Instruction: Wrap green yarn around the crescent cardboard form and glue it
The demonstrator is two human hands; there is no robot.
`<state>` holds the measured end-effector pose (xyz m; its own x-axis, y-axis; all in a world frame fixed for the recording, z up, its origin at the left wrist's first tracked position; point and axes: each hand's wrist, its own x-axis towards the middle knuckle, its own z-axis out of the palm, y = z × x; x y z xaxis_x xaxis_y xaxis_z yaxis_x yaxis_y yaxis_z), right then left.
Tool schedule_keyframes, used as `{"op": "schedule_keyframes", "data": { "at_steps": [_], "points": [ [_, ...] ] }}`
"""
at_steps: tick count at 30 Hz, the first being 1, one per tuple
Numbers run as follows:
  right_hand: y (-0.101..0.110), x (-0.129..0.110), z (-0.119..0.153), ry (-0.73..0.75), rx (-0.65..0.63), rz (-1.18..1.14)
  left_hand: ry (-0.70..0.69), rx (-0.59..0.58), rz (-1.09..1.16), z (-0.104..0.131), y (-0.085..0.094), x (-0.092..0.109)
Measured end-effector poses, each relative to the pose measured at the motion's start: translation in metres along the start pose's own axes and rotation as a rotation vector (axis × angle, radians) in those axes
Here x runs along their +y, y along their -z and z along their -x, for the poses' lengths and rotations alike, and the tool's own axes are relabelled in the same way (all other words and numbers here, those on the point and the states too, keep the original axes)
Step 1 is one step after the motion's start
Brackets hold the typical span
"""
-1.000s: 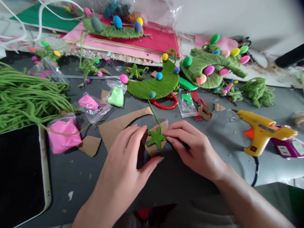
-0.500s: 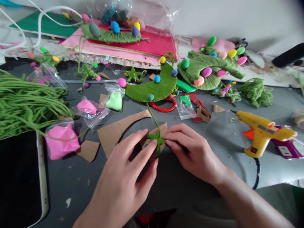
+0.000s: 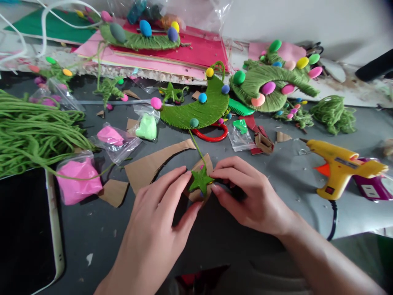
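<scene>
A small green yarn-wrapped star (image 3: 200, 180) lies over a scrap of cardboard (image 3: 208, 164), with small coloured bits showing at its edges. My left hand (image 3: 156, 223) holds it from the left, index fingertip at one arm of the star and thumb lower down by the cardboard. On the opposite side, my right hand (image 3: 250, 198) pinches the star's right arm between thumb and fingers. A green yarn strand (image 3: 198, 144) runs up from the star to a green crescent moon (image 3: 196, 112) dotted with coloured balls.
To the right lies a yellow glue gun (image 3: 340, 164). Green yarn (image 3: 39, 131) and a phone (image 3: 27, 229) are at left. Bagged pink clay (image 3: 79, 178), a curved cardboard piece (image 3: 144, 164) and red-handled scissors (image 3: 211, 137) lie around. Another decorated crescent (image 3: 273, 88) sits behind.
My left fingers have drawn back from the star's top to its left edge, so more of the star shows. My right hand stays at its right arm.
</scene>
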<state>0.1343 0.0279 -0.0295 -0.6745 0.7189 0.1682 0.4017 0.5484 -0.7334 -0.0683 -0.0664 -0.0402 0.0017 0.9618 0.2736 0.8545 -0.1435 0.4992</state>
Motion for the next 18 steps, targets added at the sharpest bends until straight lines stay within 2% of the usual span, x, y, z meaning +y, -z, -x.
{"op": "schedule_keyframes", "data": {
  "at_steps": [12,18],
  "points": [
    [-0.005,0.002,0.001,0.010,0.001,0.046,0.105,0.020,0.019,0.002,-0.006,0.009],
    [-0.004,0.002,0.000,0.007,-0.003,0.044,0.100,0.014,0.047,0.000,-0.005,0.010]
  ]
}}
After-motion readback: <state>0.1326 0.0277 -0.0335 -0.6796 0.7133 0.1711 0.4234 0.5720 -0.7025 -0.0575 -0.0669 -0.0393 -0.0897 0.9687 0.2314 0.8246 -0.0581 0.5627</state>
